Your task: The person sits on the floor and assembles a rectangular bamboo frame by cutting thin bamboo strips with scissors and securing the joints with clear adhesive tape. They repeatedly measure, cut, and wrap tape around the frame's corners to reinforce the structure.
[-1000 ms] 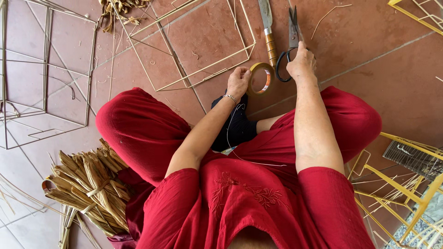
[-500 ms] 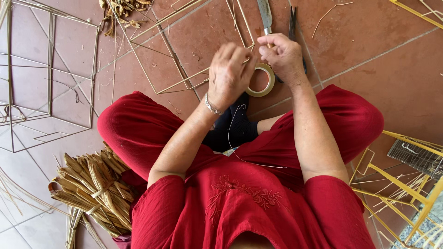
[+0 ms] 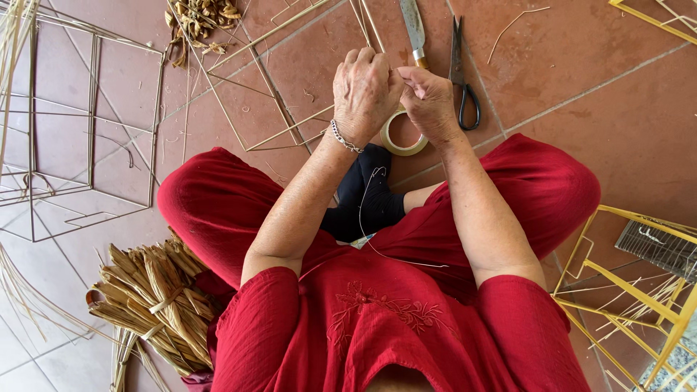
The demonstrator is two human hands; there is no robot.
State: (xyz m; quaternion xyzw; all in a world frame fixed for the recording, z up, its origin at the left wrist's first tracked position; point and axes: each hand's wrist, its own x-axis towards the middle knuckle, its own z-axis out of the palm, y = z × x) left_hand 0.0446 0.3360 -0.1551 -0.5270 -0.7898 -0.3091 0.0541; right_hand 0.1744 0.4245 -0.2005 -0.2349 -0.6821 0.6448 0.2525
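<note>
Tiled floor, left hand meeting right hand — above tape roll

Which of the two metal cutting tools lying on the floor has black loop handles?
The scissors, right of the knife. They have two black loop handles, near the right hand; the knife has one straight handle.

Glossy tape roll; steel scissors (black handles); matt terracotta tiles.
</note>
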